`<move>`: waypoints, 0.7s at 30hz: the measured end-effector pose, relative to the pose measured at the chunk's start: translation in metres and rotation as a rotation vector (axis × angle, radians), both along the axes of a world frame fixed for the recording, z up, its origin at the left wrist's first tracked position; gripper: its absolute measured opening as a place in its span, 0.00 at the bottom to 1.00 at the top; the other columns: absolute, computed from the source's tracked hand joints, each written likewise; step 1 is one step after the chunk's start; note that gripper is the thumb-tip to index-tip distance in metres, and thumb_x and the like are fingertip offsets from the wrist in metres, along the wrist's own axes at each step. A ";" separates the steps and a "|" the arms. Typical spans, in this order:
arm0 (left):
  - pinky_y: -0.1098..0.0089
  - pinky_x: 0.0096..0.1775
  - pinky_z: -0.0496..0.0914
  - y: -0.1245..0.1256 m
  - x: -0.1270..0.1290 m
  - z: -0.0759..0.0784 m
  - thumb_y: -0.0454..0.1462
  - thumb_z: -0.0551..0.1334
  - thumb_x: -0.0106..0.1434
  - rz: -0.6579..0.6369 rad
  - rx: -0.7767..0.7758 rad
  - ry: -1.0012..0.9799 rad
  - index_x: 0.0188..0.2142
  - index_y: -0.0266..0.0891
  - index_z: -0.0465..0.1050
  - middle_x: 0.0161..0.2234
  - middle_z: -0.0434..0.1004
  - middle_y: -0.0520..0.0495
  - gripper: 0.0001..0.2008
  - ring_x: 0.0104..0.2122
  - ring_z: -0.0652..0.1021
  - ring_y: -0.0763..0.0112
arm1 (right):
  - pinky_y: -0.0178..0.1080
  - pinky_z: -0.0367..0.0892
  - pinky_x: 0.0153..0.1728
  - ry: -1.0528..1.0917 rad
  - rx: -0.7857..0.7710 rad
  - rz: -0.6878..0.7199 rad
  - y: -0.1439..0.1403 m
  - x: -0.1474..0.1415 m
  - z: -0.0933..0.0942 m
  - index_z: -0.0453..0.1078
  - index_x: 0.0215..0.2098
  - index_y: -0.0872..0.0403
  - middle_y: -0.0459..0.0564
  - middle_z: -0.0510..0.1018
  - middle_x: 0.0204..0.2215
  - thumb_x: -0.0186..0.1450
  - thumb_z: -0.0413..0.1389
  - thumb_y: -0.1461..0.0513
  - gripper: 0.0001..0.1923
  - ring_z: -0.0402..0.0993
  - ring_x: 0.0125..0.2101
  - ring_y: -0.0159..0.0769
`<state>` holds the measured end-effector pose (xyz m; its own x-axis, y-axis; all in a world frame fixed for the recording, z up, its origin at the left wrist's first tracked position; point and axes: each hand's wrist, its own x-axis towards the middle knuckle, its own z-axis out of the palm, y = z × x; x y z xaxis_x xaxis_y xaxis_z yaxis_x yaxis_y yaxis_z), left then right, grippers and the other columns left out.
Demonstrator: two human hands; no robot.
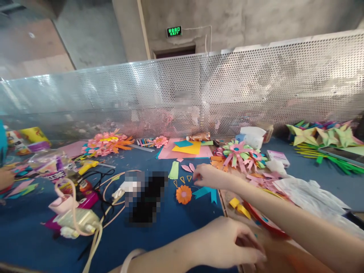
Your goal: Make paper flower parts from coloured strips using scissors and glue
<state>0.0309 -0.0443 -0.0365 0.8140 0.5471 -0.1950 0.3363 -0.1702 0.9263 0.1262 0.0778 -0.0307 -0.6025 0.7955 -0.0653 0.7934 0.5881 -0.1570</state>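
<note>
Right hand (209, 175) reaches forward over the blue counter (184, 227), its grip pinched at a small pink paper petal (188, 167); contact cannot be confirmed. The round orange paper flower (183, 194) lies just below-left. Left hand (227, 242) rests nearer, fingers curled on brown board (273, 254).

One readable sign

A green exit sign (174, 31) on the concrete wall at twelve o'clock reads "EXIT" (Chinese characters above it, too small to read).
</note>
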 end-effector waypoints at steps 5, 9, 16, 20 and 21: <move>0.68 0.42 0.71 -0.001 -0.001 0.000 0.40 0.61 0.57 -0.007 -0.062 0.032 0.43 0.36 0.76 0.38 0.80 0.43 0.16 0.38 0.79 0.62 | 0.48 0.64 0.47 0.007 0.027 0.116 -0.009 -0.018 -0.004 0.70 0.39 0.58 0.50 0.74 0.41 0.65 0.54 0.58 0.11 0.70 0.44 0.38; 0.68 0.42 0.71 0.000 -0.001 0.001 0.40 0.61 0.57 -0.021 -0.067 0.048 0.44 0.37 0.76 0.39 0.80 0.44 0.16 0.40 0.79 0.62 | 0.48 0.63 0.47 -0.009 0.027 0.141 -0.010 -0.019 -0.002 0.70 0.37 0.58 0.49 0.75 0.38 0.65 0.53 0.57 0.11 0.71 0.41 0.37; 0.69 0.44 0.69 0.002 -0.002 0.001 0.40 0.60 0.58 -0.028 0.011 0.012 0.45 0.38 0.75 0.37 0.80 0.46 0.16 0.41 0.78 0.64 | 0.44 0.66 0.43 0.050 -0.028 0.155 -0.009 -0.001 0.012 0.70 0.35 0.58 0.48 0.75 0.35 0.65 0.53 0.58 0.10 0.72 0.36 0.34; 0.70 0.42 0.70 0.002 -0.003 0.002 0.39 0.61 0.57 -0.020 0.042 0.033 0.46 0.36 0.75 0.41 0.79 0.42 0.17 0.41 0.78 0.62 | 0.37 0.68 0.35 0.089 -0.005 0.090 -0.011 0.036 0.039 0.70 0.34 0.57 0.46 0.75 0.32 0.64 0.54 0.59 0.09 0.72 0.31 0.30; 0.70 0.42 0.70 0.002 -0.003 0.002 0.39 0.61 0.57 -0.024 0.050 0.037 0.46 0.36 0.75 0.42 0.79 0.41 0.17 0.41 0.78 0.62 | 0.37 0.68 0.33 0.088 0.029 0.048 -0.011 0.046 0.046 0.70 0.32 0.57 0.45 0.75 0.30 0.64 0.54 0.58 0.09 0.71 0.29 0.29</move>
<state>0.0278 -0.0425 -0.0342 0.8197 0.5376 -0.1978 0.3652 -0.2245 0.9035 0.1726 0.0667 0.0149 -0.6426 0.7661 0.0121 0.7478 0.6306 -0.2077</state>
